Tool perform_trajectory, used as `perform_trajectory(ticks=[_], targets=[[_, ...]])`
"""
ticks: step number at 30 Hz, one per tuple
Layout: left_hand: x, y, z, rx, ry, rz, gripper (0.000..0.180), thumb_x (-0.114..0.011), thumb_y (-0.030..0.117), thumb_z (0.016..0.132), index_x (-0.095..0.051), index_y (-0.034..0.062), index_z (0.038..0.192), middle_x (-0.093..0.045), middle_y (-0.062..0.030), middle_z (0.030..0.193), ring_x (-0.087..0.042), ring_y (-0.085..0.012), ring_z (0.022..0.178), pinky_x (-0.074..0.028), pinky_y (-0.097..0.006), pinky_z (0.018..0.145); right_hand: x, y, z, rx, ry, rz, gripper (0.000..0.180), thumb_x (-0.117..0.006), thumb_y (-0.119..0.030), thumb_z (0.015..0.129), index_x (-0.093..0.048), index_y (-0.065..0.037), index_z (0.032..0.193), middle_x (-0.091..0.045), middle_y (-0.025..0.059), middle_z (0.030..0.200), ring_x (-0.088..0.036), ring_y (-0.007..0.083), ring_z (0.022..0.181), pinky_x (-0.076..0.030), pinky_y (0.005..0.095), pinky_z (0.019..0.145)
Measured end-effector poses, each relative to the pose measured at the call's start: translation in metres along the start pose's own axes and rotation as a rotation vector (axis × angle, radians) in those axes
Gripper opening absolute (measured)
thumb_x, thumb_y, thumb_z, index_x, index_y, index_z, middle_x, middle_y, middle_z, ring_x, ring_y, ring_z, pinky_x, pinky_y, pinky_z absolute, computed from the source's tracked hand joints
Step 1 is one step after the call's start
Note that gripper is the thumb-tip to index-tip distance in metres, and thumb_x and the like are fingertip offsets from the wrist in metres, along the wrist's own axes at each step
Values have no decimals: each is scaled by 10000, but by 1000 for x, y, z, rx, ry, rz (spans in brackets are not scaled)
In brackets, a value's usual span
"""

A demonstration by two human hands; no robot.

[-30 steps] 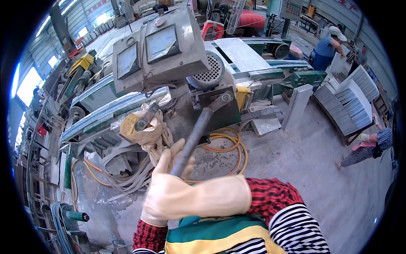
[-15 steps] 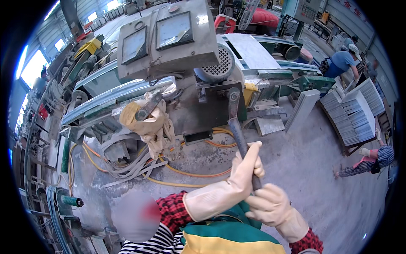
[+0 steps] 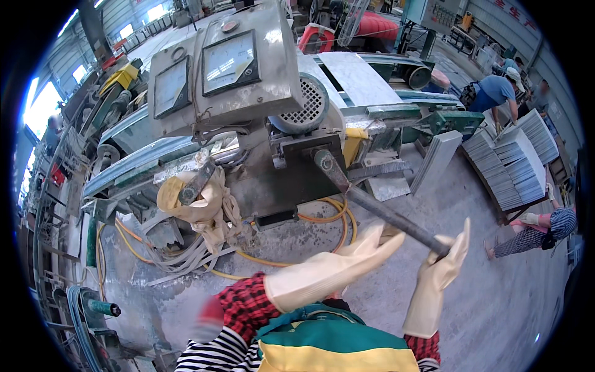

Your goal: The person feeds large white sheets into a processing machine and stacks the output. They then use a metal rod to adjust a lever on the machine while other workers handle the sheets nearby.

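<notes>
While daylight pours through the windows at the far left, a bundle of blue hoses (image 3: 77, 310) lies on the dusty floor (image 3: 496, 297) by the machine's foot, and yellow and pale cables (image 3: 186, 257) sprawl under a knot of cream rags (image 3: 198, 201) tied onto a short handle. Above them the grey stone-working machine (image 3: 291, 180) carries a control box with two square dial gauges (image 3: 207, 65) and a round vented motor cover (image 3: 307, 105). From a pivot on the machine's front a long dark steel lever (image 3: 378, 211) slopes down to the right, toward the person in the red checked sleeves and striped apron. As I judge it, working this lever well means keeping both gloves near its free end, pulling along its swing and not sideways, and standing clear of the cables underfoot. The left hand (image 3: 365, 248), in a long cream rubber glove, lies stretched out just under the bar with its fingers nearly flat, beside the bar rather than clasped on it; whether it touches I cannot tell. The right hand (image 3: 449, 257), gloved alike, is wrapped round the lever's very end, fingers closed on it with the fingertips pointing up. Farther right, stacks of grey stone tiles (image 3: 514, 161) stand on a pallet, where another person in blue bends over them, and a second person's gloved arm shows at the edge.
</notes>
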State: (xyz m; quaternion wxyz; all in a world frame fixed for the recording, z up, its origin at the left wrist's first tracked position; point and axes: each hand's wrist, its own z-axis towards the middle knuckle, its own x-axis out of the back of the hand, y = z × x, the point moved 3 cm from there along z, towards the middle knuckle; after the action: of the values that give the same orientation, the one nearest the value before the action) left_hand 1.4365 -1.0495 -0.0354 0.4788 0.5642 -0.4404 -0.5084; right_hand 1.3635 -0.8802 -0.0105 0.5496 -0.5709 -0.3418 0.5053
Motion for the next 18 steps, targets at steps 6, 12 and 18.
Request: perform_trajectory(ticks=[6,12,18], targets=[[101,169,-62,-736,-94,968,255,-630,60,891,-664,-32,1127,-678,-187,992,-668,-345,958,-534,-451,890,-61,-20,124,-27,37,276,335,-580,-315,1019,-665,-218,1327,-495,-27,693,-479,81,645,-464,255,642],[200,293,-46,-1001,199,1983,315,-544,142,995,-641,24,1270,-582,-203,1396,-474,-420,1365,-364,-502,1151,-180,-76,215,70,-317,435,363,-631,-339,997,-699,-78,1240,-497,-7,621,-449,116,523,-418,287,515],[212,287,22,-1001,59,1958,360,-507,246,1034,-589,74,1340,-540,-137,1453,-461,-359,1369,-358,-452,1143,-271,-173,192,289,-721,464,386,-666,-301,960,-688,2,1198,-498,-12,624,-467,127,569,-435,271,566]])
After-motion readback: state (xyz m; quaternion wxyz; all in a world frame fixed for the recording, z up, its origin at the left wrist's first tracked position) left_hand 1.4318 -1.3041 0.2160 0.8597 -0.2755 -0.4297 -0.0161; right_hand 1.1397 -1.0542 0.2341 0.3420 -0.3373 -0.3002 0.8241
